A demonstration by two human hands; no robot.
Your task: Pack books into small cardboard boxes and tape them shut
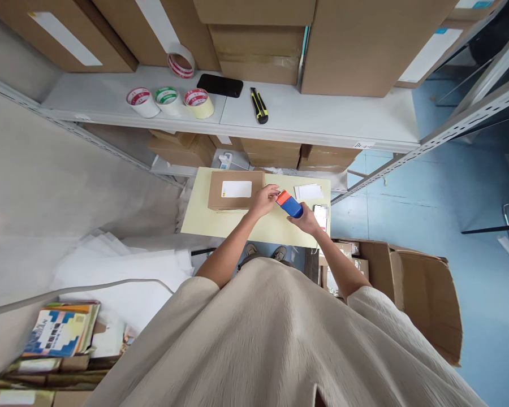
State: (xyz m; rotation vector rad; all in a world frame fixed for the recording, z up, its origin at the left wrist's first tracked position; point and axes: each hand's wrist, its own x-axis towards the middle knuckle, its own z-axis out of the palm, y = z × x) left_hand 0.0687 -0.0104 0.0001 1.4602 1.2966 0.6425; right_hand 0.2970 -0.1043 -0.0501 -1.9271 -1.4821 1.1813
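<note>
My right hand (307,219) is wrapped round a blue-and-orange block-shaped item (290,204), which is tilted above the pale yellow table (275,230). I cannot make out its exact kind. My left hand (263,202) is at its orange end with the fingers bent together in a pinch; what lies between those fingertips is too small to tell. Just left of that hand, a closed cardboard box (215,192) with a white label on top rests on the table. White paper slips (309,191) lie at the back right, with a lit phone (320,216) below them.
A grey shelf (301,116) behind the table carries tape rolls (200,104), a black phone (219,85), a yellow-black utility knife (259,105) and large cartons (352,51). An opened carton (424,299) stands at right. Books (63,328) are stacked at lower left.
</note>
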